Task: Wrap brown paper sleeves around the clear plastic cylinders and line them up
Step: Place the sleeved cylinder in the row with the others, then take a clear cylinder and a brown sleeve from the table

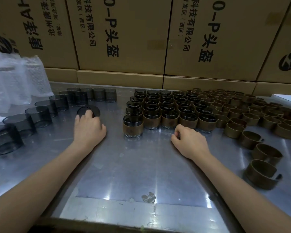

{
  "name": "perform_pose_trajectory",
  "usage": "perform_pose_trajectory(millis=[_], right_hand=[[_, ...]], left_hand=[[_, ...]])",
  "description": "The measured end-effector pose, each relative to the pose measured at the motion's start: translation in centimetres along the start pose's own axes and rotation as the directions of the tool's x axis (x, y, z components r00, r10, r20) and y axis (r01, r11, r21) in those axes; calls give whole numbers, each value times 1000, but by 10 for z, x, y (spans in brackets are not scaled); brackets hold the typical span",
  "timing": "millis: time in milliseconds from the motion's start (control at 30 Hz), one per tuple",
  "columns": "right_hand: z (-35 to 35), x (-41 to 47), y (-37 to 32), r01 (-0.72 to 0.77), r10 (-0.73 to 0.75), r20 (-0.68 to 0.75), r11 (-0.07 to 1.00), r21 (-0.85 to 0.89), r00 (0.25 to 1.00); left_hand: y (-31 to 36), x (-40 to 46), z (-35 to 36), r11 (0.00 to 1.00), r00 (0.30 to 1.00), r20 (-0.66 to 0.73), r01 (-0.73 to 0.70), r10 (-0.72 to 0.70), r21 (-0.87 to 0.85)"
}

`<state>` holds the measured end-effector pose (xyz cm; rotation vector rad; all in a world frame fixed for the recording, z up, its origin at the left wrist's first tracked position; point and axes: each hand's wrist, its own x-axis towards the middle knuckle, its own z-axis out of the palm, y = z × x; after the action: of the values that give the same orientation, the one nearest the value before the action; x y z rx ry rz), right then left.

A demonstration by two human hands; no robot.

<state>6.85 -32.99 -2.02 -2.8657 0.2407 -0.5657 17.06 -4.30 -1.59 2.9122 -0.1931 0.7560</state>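
Standing sleeved: a large block of wrapped cylinders. Left hand gripped one bare cylinder (several remained); right hand curled, empty, near loose sleeves.

The cartons standing along the worktop's far edge are carrying black print turned sideways. Two of them are showing "0-P头盔" in large characters, with "科技有限公司" and "开发区(西区)" in smaller lines beside it. The far-left carton's print is reading only partly, with "沧州" legible.
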Motion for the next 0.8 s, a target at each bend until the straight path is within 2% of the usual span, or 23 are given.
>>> perform_pose_trajectory(millis=[67, 167, 267, 333, 400, 467, 500, 600, 700, 800], right_hand=[[0, 0, 0, 4, -4, -1, 1000, 2, 1000], [0, 0, -1, 2, -2, -7, 1000, -1, 1000], [0, 0, 0, 2, -2, -14, 1000, -1, 1000], [0, 0, 0, 1, -1, -12, 1000, -4, 1000], [1, 1, 1, 3, -3, -2, 1000, -2, 1000], [1, 2, 2, 13, -13, 8, 1000, 26, 1000], [0, 1, 2, 30, -31, 13, 997, 65, 999], [-7, -4, 1, 135, -135, -14, 966, 221, 991], [-10, -8, 0, 222, -201, -104, 934, 281, 974], [-10, -9, 0, 240, -198, -171, 931, 276, 965]], left_hand=[[5, -3, -4, 976, 996, -90, 5, -25, -219], [19, -4, -16, 829, 972, -197, -6, -125, -560], [39, -3, -36, 572, 928, -260, -64, -268, -818], [57, -8, -53, 399, 894, -294, -147, -337, -905], [77, -18, -70, 240, 893, -293, -219, -342, -946], [98, -28, -81, 38, 934, -218, -217, -283, -976], [108, -33, -83, -67, 960, -151, -172, -236, -983], [135, -46, -74, -306, 992, 111, 87, -61, -948], [148, -52, -58, -387, 949, 303, 311, 83, -868], [148, -54, -44, -435, 901, 394, 434, 183, -789]])
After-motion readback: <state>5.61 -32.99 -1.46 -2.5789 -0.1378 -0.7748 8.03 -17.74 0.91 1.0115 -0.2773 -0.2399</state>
